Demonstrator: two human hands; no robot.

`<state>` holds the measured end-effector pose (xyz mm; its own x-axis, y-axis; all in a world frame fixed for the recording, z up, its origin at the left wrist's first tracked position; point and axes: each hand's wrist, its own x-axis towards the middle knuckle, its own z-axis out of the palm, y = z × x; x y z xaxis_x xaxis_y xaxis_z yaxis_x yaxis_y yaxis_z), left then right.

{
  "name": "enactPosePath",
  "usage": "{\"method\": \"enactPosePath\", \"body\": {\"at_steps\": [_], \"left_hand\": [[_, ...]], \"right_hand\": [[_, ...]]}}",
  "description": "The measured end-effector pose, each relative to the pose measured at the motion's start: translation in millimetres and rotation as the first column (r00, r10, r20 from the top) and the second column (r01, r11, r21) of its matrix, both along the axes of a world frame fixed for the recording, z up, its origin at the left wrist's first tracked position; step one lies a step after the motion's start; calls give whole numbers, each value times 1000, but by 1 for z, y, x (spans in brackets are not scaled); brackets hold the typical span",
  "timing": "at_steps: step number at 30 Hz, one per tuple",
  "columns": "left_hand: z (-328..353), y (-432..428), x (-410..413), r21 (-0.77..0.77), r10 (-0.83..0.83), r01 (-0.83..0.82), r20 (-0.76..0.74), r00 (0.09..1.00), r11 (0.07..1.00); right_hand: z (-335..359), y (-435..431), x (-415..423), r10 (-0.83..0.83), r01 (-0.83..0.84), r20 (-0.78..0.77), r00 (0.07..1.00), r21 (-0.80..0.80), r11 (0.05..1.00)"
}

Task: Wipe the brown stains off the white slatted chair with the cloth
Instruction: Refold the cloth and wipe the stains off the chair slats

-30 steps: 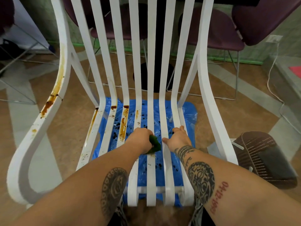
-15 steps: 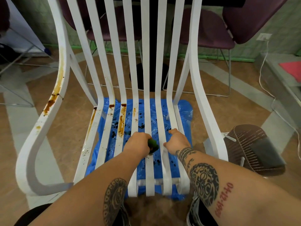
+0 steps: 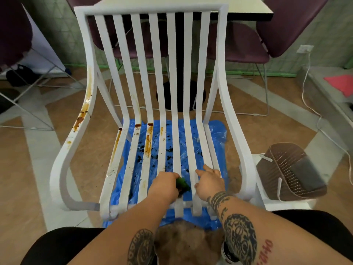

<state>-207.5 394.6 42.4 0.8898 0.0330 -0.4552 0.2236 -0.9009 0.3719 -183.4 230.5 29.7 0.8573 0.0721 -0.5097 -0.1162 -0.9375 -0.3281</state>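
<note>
The white chair looks smooth and hard, and its brown stains look wet and shiny. The blue sheet under it is thin, shiny, crinkly plastic. The green cloth looks soft and fuzzy.

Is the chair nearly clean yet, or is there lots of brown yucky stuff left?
Maybe halfway. The right seat slats look white and clean. The left hand grips the green cloth on a middle slat, while the right hand rests on the slats beside it. Left to do: brown streaks on the left seat slats and the left armrest.
</note>
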Motion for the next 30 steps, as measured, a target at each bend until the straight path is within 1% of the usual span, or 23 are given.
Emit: {"method": "enactPosePath", "body": {"at_steps": [2,4,6,7,8,9,10,11,12,13,15,17,19,21,23,25,28,30], "left_hand": [[5,-2,-10,22,-29,30,-42,999,999],[13,-2,-14,45,-73,77,-91,993,996],[18,1,-14,22,-92,96,-162,982,995],[19,3,-14,-6,-66,66,-171,983,998],[18,3,-12,-42,-11,5,-144,990,999],[17,4,-10,-87,75,-81,-79,994,993],[16,4,-8,-145,179,-174,17,984,974],[13,4,-4,-196,274,-249,118,954,949],[11,2,0,-217,322,-279,194,927,935],[8,1,3,-198,316,-274,227,921,941],[-2,-2,12,-101,206,-188,203,957,977],[-5,-4,20,10,92,-94,147,985,995],[-9,-3,38,36,75,-80,138,988,996],[-8,-3,59,-52,160,-154,154,975,987],[-8,-6,82,-189,276,-240,194,941,952],[-11,-13,104,-289,339,-269,227,913,919],[-18,-26,132,-334,313,-228,229,922,915],[-23,-31,147,-270,207,-148,205,957,951]], "right_hand": [[7,-1,7,-28,31,-89,996,35,999],[13,-2,13,-42,48,-140,989,39,998],[15,-3,14,-19,20,-146,989,9,1000],[15,-4,11,9,-11,-124,992,-16,1000],[15,-7,8,52,-56,-75,996,-43,998],[13,-9,4,90,-91,-18,996,-55,994],[12,-11,2,106,-104,39,994,-50,993],[8,-12,1,85,-84,84,993,-22,996],[6,-12,2,30,-32,114,993,17,999],[4,-12,4,-42,35,133,990,57,998],[-3,-13,11,-148,137,124,981,93,986],[-9,-13,18,-200,191,93,975,98,977],[-14,-11,31,-300,286,108,948,129,949],[-16,-9,46,-435,403,130,891,216,890],[-17,-8,65,-537,495,102,837,274,824],[-25,-10,80,-604,563,48,795,310,766],[-37,-11,94,-694,636,5,720,396,662],[-42,-11,101,-730,660,3,683,427,619]]}}
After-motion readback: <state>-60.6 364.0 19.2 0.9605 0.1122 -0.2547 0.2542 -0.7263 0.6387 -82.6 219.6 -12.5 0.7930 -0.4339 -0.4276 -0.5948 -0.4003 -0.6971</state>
